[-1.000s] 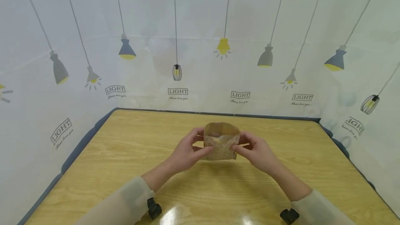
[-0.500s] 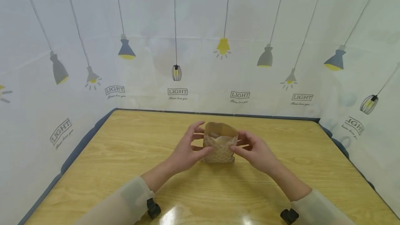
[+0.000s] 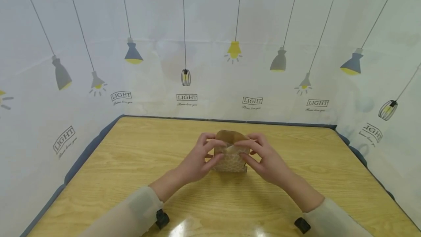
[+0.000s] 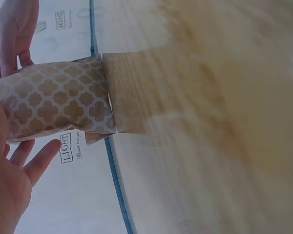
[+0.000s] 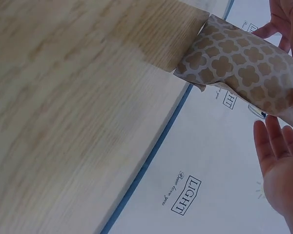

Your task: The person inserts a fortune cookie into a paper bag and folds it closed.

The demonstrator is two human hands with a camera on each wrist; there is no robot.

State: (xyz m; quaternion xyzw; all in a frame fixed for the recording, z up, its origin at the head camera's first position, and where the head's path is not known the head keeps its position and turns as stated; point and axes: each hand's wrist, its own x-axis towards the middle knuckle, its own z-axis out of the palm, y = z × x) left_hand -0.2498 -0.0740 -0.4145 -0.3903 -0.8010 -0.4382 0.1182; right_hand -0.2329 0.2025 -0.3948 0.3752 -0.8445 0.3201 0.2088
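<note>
A small brown paper bag (image 3: 231,161) with a white lattice pattern stands upright on the wooden table, its mouth facing up. My left hand (image 3: 194,161) holds its left side, thumb on the front and index finger bent over the upper edge. The right hand (image 3: 274,163) grips the opposite side the same way, so both index fingertips meet near the rim. In the left wrist view the patterned bag (image 4: 58,97) has its bottom end at the tabletop. Lower fingers of the right hand (image 5: 283,183) extend beside the bag in the right wrist view. What is inside stays hidden.
The wooden table (image 3: 131,149) reaches back to a dark blue edge strip (image 3: 227,120). Behind it hangs a pale wall sheet (image 3: 210,57) printed with lamps and the word LIGHT. A small black device (image 3: 162,219) is strapped at the left cuff, another (image 3: 302,225) at the right.
The bag has come down slightly to the tabletop. Both index fingers have moved from its sides to over the front of the rim, and the mouth looks narrower.
</note>
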